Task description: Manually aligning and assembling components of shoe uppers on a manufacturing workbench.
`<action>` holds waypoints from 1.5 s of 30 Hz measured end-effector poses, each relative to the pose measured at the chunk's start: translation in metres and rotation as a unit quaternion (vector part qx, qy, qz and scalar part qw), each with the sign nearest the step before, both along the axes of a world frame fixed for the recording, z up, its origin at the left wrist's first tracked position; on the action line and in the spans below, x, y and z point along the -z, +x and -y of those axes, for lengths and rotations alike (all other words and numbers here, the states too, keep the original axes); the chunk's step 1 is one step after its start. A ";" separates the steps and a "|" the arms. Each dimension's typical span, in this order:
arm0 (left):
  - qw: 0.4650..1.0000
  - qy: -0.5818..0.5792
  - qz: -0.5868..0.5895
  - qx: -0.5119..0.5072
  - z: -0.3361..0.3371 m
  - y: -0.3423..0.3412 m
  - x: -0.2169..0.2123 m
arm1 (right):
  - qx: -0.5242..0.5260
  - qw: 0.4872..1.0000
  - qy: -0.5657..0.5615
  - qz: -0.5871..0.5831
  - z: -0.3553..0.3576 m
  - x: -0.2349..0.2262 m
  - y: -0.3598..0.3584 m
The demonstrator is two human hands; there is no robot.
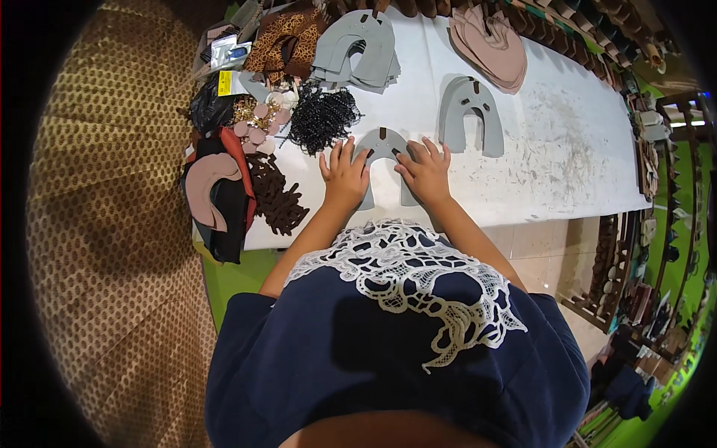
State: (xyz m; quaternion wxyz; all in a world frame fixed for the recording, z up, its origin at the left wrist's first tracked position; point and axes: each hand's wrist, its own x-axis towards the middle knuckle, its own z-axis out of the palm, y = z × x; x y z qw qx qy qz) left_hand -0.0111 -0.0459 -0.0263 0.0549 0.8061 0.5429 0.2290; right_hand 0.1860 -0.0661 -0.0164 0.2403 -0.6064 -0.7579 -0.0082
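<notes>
A grey U-shaped shoe-upper piece [381, 139] lies in front of me on the white table, its two legs toward me. My left hand [345, 179] rests on its left side, fingers outstretched, the tips beside a small dark brown tab [370, 154]. On the opposite side lies my right hand [427, 178], fingers spread, near another brown tab [397, 152]. A further brown tab [383, 134] sits at the top of the curve. Both hands touch the piece; neither is wrapped round anything. A similar grey upper [469, 112] with brown tabs lies to the right.
Left of my hands are dark brown strips [280, 198], black braided pieces [323, 116] and pink discs [256, 136]. Stacked grey uppers [358, 46], leopard-print pieces [287, 46] and pink pieces [489, 48] lie farther back. Shoe shelves [590, 30] border the white table [553, 142].
</notes>
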 end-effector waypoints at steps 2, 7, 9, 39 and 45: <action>1.000 0.004 0.000 0.005 0.000 0.000 0.002 | -0.004 1.000 -0.010 0.012 0.002 -0.001 0.001; 1.000 0.014 -0.013 0.003 0.002 0.000 0.004 | -0.007 0.999 -0.015 0.031 0.005 -0.001 0.002; 1.000 0.013 -0.014 0.003 0.002 0.000 0.004 | -0.010 0.999 -0.014 0.033 0.006 0.000 0.002; 0.998 0.009 -0.060 0.001 0.004 0.001 -0.001 | -0.020 0.999 -0.034 0.035 0.003 0.000 0.001; 0.998 0.000 -0.056 -0.005 0.008 -0.005 -0.004 | 0.000 0.999 -0.032 0.026 0.003 -0.002 0.000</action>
